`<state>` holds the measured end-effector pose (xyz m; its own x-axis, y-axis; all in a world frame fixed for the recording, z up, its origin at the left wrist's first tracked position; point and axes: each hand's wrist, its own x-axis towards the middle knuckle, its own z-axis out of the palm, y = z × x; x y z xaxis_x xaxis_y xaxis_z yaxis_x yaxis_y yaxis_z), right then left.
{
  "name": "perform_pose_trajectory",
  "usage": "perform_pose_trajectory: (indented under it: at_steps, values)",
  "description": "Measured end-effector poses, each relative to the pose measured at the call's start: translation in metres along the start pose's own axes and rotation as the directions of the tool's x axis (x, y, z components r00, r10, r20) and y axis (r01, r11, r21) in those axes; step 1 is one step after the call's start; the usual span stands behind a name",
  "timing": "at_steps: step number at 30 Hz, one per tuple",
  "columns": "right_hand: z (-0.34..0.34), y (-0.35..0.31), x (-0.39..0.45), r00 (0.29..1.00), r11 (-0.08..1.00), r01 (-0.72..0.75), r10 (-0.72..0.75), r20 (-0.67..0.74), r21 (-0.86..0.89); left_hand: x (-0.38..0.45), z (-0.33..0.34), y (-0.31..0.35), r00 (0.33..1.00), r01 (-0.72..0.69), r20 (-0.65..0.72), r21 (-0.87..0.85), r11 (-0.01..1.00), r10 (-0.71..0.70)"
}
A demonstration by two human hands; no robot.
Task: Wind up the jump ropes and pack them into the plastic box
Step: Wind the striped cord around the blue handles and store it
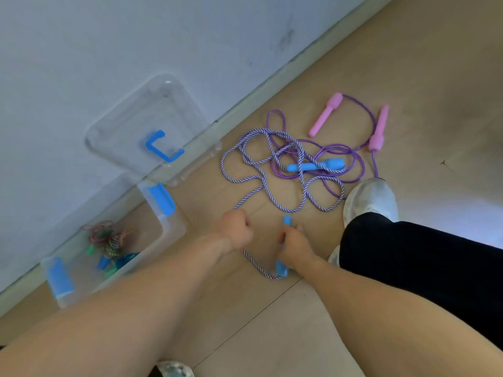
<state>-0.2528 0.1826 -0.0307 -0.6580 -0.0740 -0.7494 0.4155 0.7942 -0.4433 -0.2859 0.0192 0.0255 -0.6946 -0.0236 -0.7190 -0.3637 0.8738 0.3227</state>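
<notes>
Some wound ropes already lie in the plastic box; the right hand grips a blue handle, the left hand pinches its striped rope, while the purple rope waits on the floor.

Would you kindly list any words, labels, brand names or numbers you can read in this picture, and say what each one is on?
None can be read: no print shows on the plastic box, its lid, the blue handles, the pink handles, the shoe or the wall.
</notes>
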Motion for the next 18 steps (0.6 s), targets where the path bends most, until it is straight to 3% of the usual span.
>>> perform_pose_trajectory:
  at_steps: [3, 5, 7, 9, 13, 15, 18]
  values:
    - [-0.025, 0.009, 0.006, 0.998, 0.993, -0.005, 0.013, -0.066, 0.117, 0.024, 0.002, 0.027, 0.989, -0.097, -0.103, 0.106, 0.990, 0.108]
    - [-0.047, 0.015, 0.009, 0.976, 0.964, -0.037, 0.092, -0.199, 0.264, 0.039, 0.005, 0.043, 0.948, -0.202, -0.222, 0.129, 0.971, 0.227]
    - [-0.071, 0.020, 0.010, 0.935, 0.927, -0.024, 0.154, -0.320, 0.374, 0.053, 0.012, 0.052, 0.903, -0.308, -0.256, 0.174, 0.935, 0.345]
    - [-0.091, 0.027, 0.013, 0.900, 0.892, 0.020, 0.181, -0.396, 0.452, 0.067, 0.023, 0.050, 0.910, -0.308, -0.188, 0.290, 0.906, 0.369]
    - [-0.112, 0.036, 0.027, 0.845, 0.815, 0.077, 0.252, -0.472, 0.574, 0.075, 0.044, 0.046, 0.964, -0.198, -0.045, 0.536, 0.821, 0.262]
    - [-0.115, 0.034, 0.033, 0.850, 0.806, 0.062, 0.267, -0.455, 0.589, 0.070, 0.051, 0.043, 0.987, -0.158, 0.078, 0.560, 0.813, 0.138]
    - [-0.113, 0.028, 0.037, 0.910, 0.835, -0.004, 0.231, -0.344, 0.551, 0.054, 0.062, 0.019, 0.946, -0.179, 0.322, 0.565, 0.805, -0.016]
